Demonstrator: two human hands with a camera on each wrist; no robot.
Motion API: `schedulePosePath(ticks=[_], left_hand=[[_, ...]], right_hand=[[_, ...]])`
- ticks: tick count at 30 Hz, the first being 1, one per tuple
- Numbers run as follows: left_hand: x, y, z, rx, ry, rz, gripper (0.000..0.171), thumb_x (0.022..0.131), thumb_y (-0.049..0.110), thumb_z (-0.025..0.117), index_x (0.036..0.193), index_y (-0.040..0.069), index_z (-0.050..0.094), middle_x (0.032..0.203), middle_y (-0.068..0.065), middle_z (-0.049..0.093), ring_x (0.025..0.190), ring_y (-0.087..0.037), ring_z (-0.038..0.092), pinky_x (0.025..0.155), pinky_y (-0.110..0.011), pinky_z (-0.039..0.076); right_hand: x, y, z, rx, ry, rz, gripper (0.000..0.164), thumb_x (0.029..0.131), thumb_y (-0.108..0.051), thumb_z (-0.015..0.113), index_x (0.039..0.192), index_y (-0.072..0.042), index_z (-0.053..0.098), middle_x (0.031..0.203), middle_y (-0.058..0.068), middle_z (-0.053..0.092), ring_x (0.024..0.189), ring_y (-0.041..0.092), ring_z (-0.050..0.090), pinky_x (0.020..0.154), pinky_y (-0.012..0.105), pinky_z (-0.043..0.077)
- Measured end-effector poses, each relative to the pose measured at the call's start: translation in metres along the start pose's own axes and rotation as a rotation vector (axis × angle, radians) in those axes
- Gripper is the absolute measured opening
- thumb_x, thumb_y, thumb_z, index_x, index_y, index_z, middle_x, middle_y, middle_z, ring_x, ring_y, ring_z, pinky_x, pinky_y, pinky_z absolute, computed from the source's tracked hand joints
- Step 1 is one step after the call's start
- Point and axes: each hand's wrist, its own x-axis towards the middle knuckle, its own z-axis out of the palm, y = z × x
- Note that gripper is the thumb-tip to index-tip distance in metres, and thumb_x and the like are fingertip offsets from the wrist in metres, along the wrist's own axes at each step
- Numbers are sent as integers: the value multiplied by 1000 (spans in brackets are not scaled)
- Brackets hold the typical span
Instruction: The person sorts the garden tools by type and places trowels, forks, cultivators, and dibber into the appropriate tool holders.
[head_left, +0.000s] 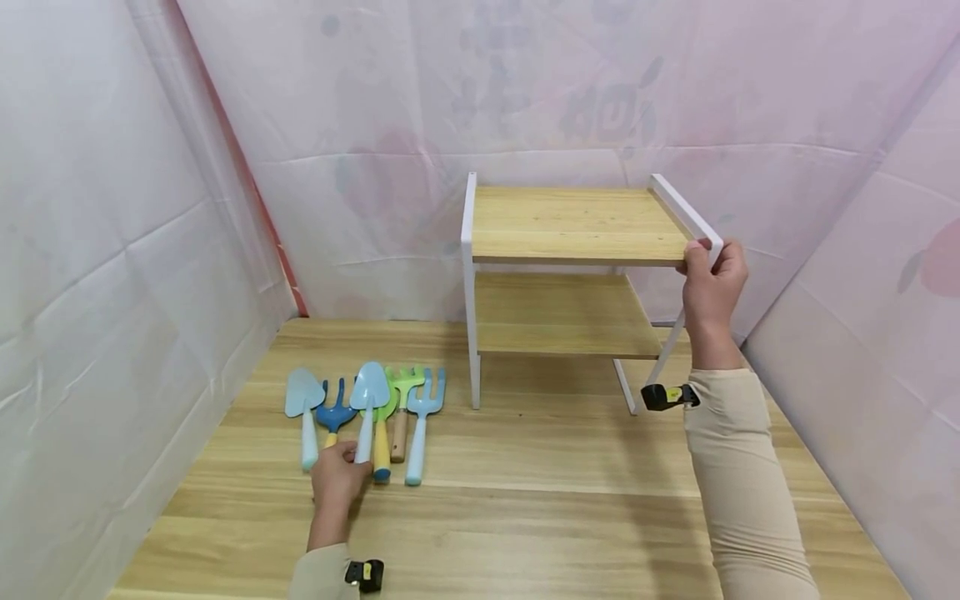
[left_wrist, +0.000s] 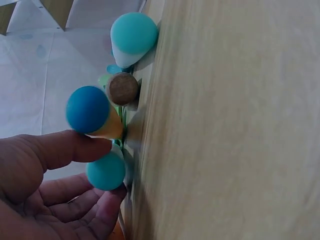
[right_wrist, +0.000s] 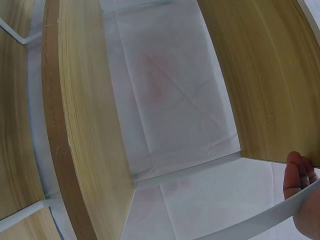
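My left hand [head_left: 339,477] pinches the handle of a light blue trowel [head_left: 371,387] among a row of small garden tools. In the left wrist view its teal handle end [left_wrist: 106,171] sits between my thumb and fingers, and the thumb also meets a blue-tipped yellow handle [left_wrist: 92,111]. A dark blue fork [head_left: 335,415] and another light blue trowel [head_left: 303,392] lie to the left. On the right are a green rake [head_left: 405,382] and a light blue fork [head_left: 426,404]. My right hand [head_left: 712,279] grips the front right corner of a two-tier shelf [head_left: 577,221], around its white frame.
The shelf's lower board [head_left: 562,312] is wood-toned, like the table [head_left: 525,533]. White frame legs [head_left: 475,379] stand on the table. Pale printed curtains [head_left: 360,192] hang behind and on both sides.
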Motion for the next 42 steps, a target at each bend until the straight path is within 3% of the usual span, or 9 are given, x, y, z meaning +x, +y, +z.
schedulePosePath(ticks=[8,12,18,25,31,37,40,42], left_hand=[[-2,0,-3,-40,88,-5,41,78,4,65,114,-14,57,95,-29,61,82,-35,58,67,-45,47],[-2,0,-3,-46,110,4,41,79,7,63,113,-16,56,100,-32,58,87,-40,56,73,-51,46],[0,0,-3,-52,153,26,36,77,3,61,108,-15,60,103,-35,58,92,-44,54,77,-55,44],[-2,4,-2,-162,319,-2,38,77,8,68,110,-9,64,109,-29,60,98,-43,54,79,-52,44],[-3,8,3,-246,457,33,39,72,7,73,109,-4,66,106,-24,62,101,-40,56,80,-50,45],[-7,8,7,-268,496,36,39,70,6,75,108,-1,67,104,-22,63,101,-39,57,80,-49,45],[-12,8,8,-274,519,77,38,70,6,76,106,0,69,101,-21,64,98,-39,59,78,-47,45],[-16,10,10,-279,546,119,37,69,7,77,105,1,70,98,-20,66,95,-36,61,75,-39,47]], right_hand=[[0,-1,3,45,11,-2,4,83,-3,53,85,0,55,68,4,46,61,9,52,62,19,48],[-1,-1,3,56,5,-5,1,83,-2,53,83,-1,54,69,5,47,61,9,53,61,18,49],[1,0,0,126,-79,24,4,85,0,52,82,-4,51,75,9,47,63,12,55,62,19,50],[1,-2,0,189,-129,64,8,85,2,53,81,-5,50,77,9,48,63,12,57,62,20,51],[1,-2,1,201,-126,58,8,85,2,53,81,-4,50,79,10,48,65,13,58,64,21,51],[1,-3,0,232,-120,75,9,85,4,52,80,-3,49,78,9,49,63,13,58,63,22,52],[1,-3,-1,254,-129,97,10,84,5,51,80,-3,48,77,9,49,63,14,58,61,22,51],[1,-4,-2,270,-143,112,10,85,5,51,80,-3,47,78,9,49,63,14,58,61,22,51]])
